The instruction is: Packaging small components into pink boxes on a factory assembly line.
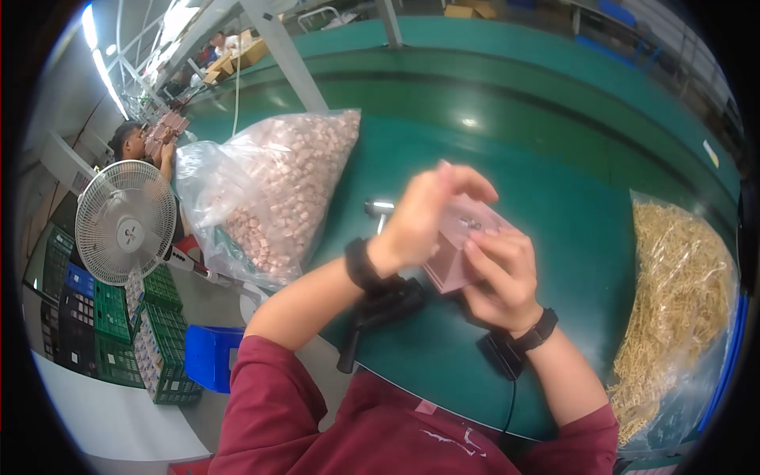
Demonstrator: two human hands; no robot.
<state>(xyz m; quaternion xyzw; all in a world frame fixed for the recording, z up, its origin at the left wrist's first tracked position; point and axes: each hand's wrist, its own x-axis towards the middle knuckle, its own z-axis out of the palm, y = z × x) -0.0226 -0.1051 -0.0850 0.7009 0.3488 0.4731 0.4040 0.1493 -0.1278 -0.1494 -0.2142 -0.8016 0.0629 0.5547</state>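
Maroon sleeves [269, 388] frame fingers [499, 249] gripping pink box [449, 270] between bagged cubes [273, 186], gold pieces [673, 301]

Free tabletop [584, 265] separates the right hand [507, 279] from the obstructing gold-filled bag [679, 305].

Before you, the pale pink, flat-sided box [451, 267] is between your left hand [419, 210] and right hand [507, 277], above the smooth green worktable [574, 261]. To your left on it lies the clear plastic bag [207, 168] of small pinkish blocks [293, 166], with the round white caged fan [127, 222] farther left; to your right lies the clear plastic sack [673, 429] of gold-coloured pieces [677, 309].
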